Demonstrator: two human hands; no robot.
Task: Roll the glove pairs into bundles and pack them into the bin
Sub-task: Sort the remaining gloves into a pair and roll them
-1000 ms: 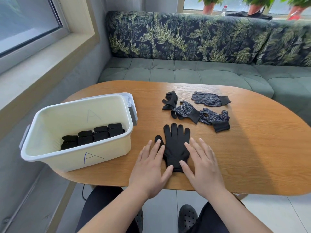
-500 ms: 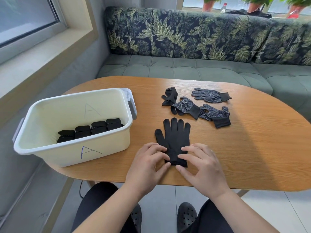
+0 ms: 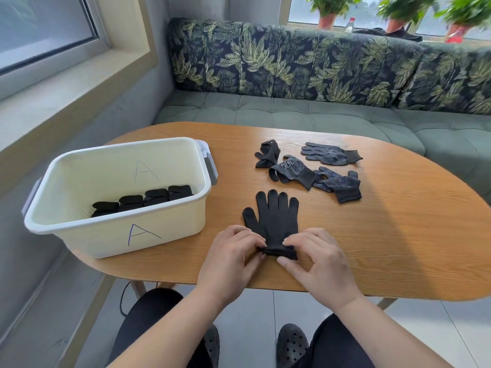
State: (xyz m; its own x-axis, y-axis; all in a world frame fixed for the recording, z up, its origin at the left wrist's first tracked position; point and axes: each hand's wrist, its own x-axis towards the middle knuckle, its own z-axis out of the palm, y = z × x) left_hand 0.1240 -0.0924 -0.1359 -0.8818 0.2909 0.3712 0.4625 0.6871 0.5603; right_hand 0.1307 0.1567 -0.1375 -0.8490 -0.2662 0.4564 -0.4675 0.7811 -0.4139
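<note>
A cream plastic bin (image 3: 117, 235) stands on the left part of the wooden table (image 3: 398, 235). It has a blue letter A on its near wall and a faint A on the inside of its far wall. Inside it four black rolled bundles (image 3: 155, 195) lie side by side in one row on the bottom, against the near wall. The rest of the bin's floor is bare.

Just right of the bin, near the table's front edge, a black glove (image 3: 275, 219) lies flat with its fingertips pointing away from the person. I cannot tell whether a second glove lies under it. Its cuff end is turned up into a short roll. The left hand (image 3: 228, 258) and the right hand (image 3: 316, 264) meet at that roll, and the curled fingers (image 3: 295, 241) of both pinch it, one hand at each side.

Farther back on the table lie four loose gloves (image 3: 291, 170). One is plain black and crumpled, and three have white dots. Two of the dotted ones overlap. They are well apart from the bin.
</note>
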